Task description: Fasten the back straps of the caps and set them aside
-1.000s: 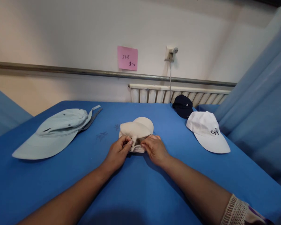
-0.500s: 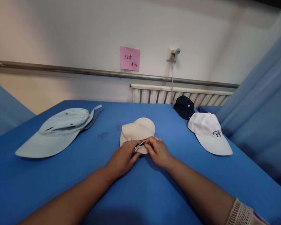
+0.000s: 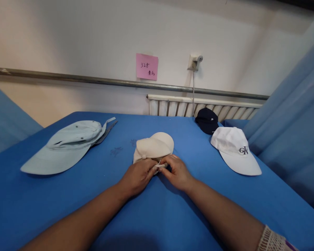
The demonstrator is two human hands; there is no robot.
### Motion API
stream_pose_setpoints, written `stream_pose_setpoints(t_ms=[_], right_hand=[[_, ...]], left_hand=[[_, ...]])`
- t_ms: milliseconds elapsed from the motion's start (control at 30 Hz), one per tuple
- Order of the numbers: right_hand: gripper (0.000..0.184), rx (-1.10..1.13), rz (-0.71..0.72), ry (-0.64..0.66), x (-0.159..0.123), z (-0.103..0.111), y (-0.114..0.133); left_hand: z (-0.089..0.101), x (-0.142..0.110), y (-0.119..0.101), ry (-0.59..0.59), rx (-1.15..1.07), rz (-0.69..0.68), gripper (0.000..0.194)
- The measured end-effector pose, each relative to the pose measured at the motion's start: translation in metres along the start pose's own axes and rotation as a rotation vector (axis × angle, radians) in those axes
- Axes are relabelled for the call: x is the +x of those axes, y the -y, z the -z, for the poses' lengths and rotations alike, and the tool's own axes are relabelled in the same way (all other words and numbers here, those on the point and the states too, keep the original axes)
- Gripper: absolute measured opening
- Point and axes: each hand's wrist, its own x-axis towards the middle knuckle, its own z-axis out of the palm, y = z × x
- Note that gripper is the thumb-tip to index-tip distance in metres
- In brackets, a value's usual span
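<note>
A beige baseball cap (image 3: 153, 147) lies on the blue-covered surface in front of me, its brim pointing away and its back strap toward me. My left hand (image 3: 138, 176) is closed, thumb and fingers pinching the left part of the cap's back strap (image 3: 161, 166). From the other side my right hand (image 3: 178, 172) pinches the strap too, its fingertips close to the left ones. The fingers cover part of the strap and the cap's rear opening, so any fastener is hidden.
A pale blue cap (image 3: 65, 148) with a dark cap partly under it lies left. At the right are a white cap (image 3: 235, 150) with black letters and a navy cap (image 3: 207, 121). Behind are a metal rail (image 3: 107, 81), a radiator (image 3: 172, 107) and a blue curtain (image 3: 293, 115).
Both hands have drawn closer together on the back strap. The gap at the cap's rear opening is now more covered by fingers. The view has shifted slightly.
</note>
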Motion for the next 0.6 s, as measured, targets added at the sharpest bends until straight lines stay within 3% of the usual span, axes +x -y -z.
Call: stream_pose_setpoints(t_ms=[167, 367, 600], right_hand=[[0.011, 0.259, -0.072, -0.008, 0.001, -0.004, -0.01], [0.031, 0.744, -0.28, 0.12, 0.003, -0.006, -0.023], [0.042, 0.82, -0.321, 0.134, 0.002, 0.0, -0.021]], left_hand=[[0.003, 0.003, -0.001, 0.051, -0.114, -0.014, 0.037], [0.001, 0.006, -0.005, 0.068, -0.176, 0.003, 0.036], [-0.001, -0.001, -0.008, 0.011, -0.205, 0.059, 0.018]])
